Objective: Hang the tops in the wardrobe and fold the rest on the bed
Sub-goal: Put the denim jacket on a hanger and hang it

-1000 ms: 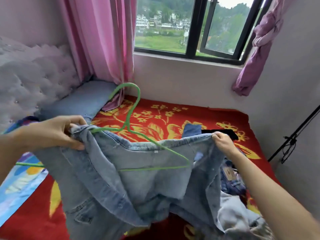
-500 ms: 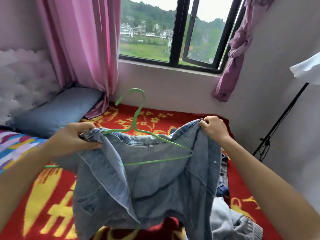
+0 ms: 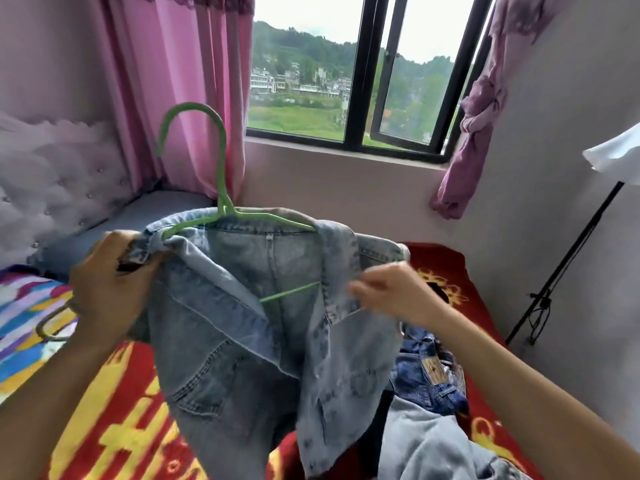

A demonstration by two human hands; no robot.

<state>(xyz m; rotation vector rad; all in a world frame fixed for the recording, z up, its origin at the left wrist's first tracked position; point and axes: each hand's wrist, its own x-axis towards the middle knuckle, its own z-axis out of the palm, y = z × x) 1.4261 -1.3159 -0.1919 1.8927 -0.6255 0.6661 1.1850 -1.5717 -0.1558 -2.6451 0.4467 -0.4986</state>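
Small bedroom, pink curtain on the left of the window, a knotted purple curtain on the right, and a bed with a red and yellow flowery blanket taking up most of the floor. Tufted headboard and a blue-grey pillow at the far left, and a black stand against the right wall.

The person is holding a light denim jacket up over the bed, chest high, with its open front facing them. The left hand is curled tight round a bunched-up shoulder of the jacket, right where the end of the green hanger goes in. The right hand is a bit motion-blurred, but its fingers look pinched on the jacket's front edge, just below the collar. Both forearms reach forward from the bottom corners.

Compared with half a second back, the hanger's arms are now tucked inside the collar instead of lying across the open jacket, and the hook stands nearly upright rather than leaning. Only a short bit of the bottom bar shows between the front panels. The right hand has dropped from the shoulder corner to the front edge.

The rest of the laundry is on the bed at the right, dark blue jeans with a pale denim piece in front of them.
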